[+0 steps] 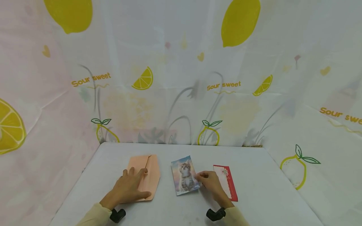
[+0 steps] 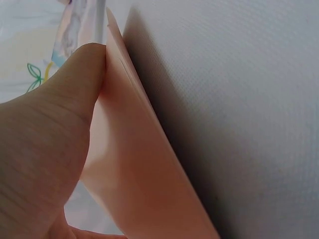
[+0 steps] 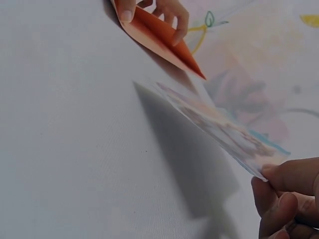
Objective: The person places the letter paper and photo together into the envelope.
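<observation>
While the left hand point(image 1: 128, 188) covers the envelope point(image 1: 150, 172), its flap stays unclear

left hand point(image 1: 128, 187) covers the peach envelope's point(image 1: 151, 171) 8 o'clock half. Red card point(image 1: 229, 183) text too small to read. Kitten photo point(image 3: 224, 127) blurred in right wrist view, picture unreadable.
</observation>
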A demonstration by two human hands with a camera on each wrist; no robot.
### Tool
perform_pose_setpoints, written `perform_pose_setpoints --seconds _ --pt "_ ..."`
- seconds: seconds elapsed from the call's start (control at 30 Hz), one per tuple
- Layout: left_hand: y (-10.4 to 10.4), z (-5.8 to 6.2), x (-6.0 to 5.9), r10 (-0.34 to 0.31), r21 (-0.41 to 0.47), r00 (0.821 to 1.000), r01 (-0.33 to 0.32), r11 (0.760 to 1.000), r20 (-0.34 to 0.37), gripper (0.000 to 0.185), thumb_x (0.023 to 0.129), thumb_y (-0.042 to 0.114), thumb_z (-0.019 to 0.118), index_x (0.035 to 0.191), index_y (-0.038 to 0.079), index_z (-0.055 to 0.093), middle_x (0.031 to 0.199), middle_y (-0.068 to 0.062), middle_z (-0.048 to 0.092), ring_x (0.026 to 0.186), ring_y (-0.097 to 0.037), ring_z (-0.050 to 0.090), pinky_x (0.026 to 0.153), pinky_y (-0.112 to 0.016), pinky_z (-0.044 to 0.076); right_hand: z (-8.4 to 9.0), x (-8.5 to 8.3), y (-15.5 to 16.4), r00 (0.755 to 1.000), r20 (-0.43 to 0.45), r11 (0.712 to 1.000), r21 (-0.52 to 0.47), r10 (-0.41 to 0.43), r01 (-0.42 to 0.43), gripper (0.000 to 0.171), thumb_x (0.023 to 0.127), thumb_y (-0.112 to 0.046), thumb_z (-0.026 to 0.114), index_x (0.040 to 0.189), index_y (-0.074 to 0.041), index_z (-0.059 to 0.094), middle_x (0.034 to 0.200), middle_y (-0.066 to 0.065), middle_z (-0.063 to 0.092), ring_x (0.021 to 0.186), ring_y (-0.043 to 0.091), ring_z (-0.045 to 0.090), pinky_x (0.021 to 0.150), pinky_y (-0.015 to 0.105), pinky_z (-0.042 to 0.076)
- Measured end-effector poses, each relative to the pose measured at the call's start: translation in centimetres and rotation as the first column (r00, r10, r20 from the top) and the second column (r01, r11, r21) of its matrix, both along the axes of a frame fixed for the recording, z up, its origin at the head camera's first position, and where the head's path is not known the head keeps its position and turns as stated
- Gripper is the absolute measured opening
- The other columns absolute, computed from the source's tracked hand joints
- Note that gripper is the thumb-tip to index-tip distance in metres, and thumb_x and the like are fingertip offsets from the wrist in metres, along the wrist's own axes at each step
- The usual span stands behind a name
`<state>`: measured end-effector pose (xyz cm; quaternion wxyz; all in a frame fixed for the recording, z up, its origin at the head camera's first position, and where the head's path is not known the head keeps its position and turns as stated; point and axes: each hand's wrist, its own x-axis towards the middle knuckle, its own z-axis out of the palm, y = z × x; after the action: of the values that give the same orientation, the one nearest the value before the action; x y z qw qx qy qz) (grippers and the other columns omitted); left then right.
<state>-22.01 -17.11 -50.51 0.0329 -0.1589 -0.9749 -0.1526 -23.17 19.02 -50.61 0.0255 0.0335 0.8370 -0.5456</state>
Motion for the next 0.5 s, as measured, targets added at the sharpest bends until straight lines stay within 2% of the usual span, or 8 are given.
perform_pose_setpoints --seconds 0.27,0.5 --pt "0.0 0.0 0.0 -0.002 -0.002 1.0 0.002 1.0 0.006 0.087 0.067 0.074 0.082 0.135 0.025 0.056 0.109 -0.017 0.053 0.088 -0.038 0.05 0.059 -0.047 0.046 -0.2 -0.1 -0.9 1.0 -0.015 1.0 -0.013 0.01 -0.011 0.027 0.093 -0.025 0.077 0.101 0.0 0.075 0.083 0.002 0.065 0.072 0.015 0.053 0.061 0.029 0.044" --pt "-0.1 0.1 0.0 -0.002 0.005 1.0 0.002 1.0 0.006 0.087 0.068 0.074 0.082 0.135 0.025 0.056 0.11 -0.017 0.052 0.088 -0.039 0.05 0.059 -0.047 0.046 -0.4 -0.2 -1.8 1.0 0.006 1.0 -0.01 0.0 0.0 0.028 0.094 -0.029 0.077 0.102 -0.002 0.075 0.085 0.002 0.065 0.074 0.016 0.054 0.063 0.03 0.045"
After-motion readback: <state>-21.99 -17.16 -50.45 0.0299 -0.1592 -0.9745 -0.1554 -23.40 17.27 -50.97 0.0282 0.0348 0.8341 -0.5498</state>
